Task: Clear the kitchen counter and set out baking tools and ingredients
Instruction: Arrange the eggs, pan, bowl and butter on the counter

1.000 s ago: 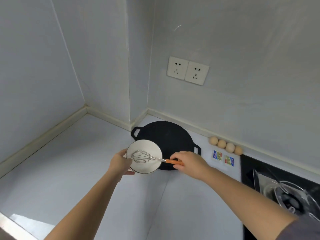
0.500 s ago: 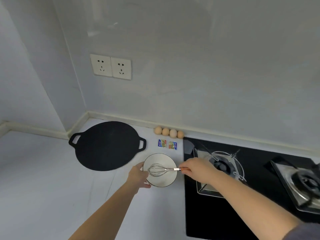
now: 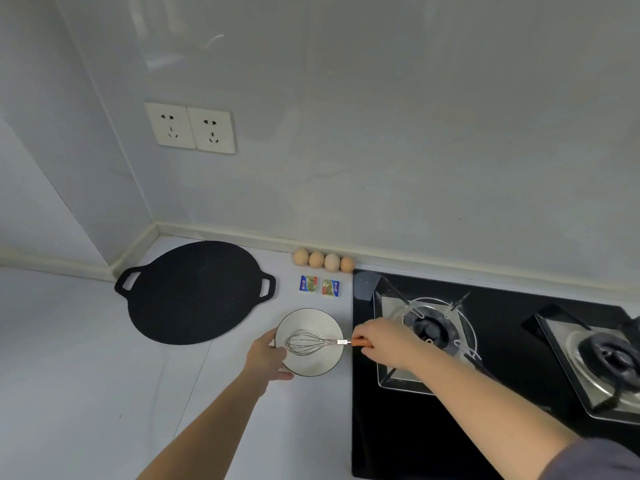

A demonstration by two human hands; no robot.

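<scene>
left hand [image 3: 266, 356] on bowl [image 3: 313, 320], right hand [image 3: 382, 341] around whisk [image 3: 308, 342] handle

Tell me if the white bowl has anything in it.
Only the orange-handled metal wire whisk: its loops lie inside the round white bowl; no food visible.

Whisk [image 3: 306, 342] in bowl [image 3: 318, 318]; pan [image 3: 194, 292] left, stove [image 3: 485, 427] right.

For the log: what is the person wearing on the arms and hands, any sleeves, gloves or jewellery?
The left hand and right hand are bare, with no gloves, rings or watch in view. The left forearm is uncovered to the frame's edge. The right forearm is uncovered up to a dark grey sleeve at the lower right corner.
</scene>
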